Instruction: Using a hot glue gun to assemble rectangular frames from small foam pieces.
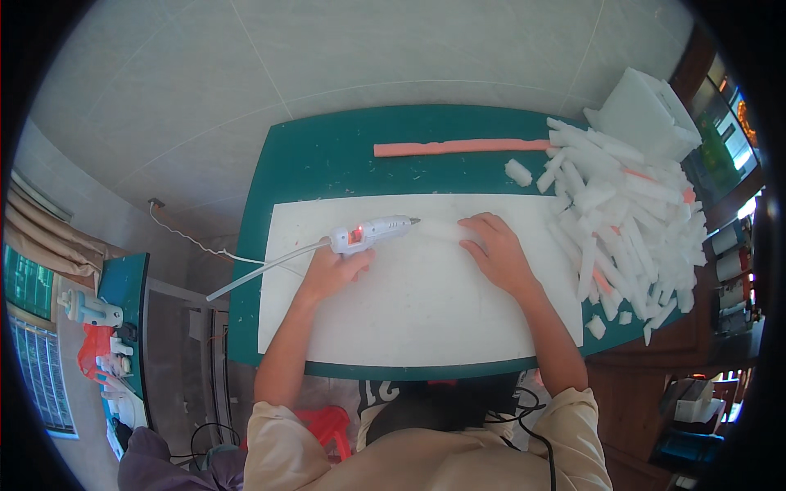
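A white hot glue gun (372,234) lies in my left hand (336,270), its grip wrapped by the fingers and its dark nozzle pointing right. A red light glows on its body, and a long pale glue stick (266,270) sticks out of its back. My right hand (498,252) has thumb and fingers about the right end of a white foam strip (442,231), which is faint against the white board (409,327). The nozzle is close to the strip's left end; whether they touch I cannot tell.
A large pile of white foam strips (622,221), some pink, covers the right of the green table (327,155). A long pink foam strip (458,147) lies along the back. Behind the pile stands a white foam block (647,114). The white cord (196,241) runs to a wall socket.
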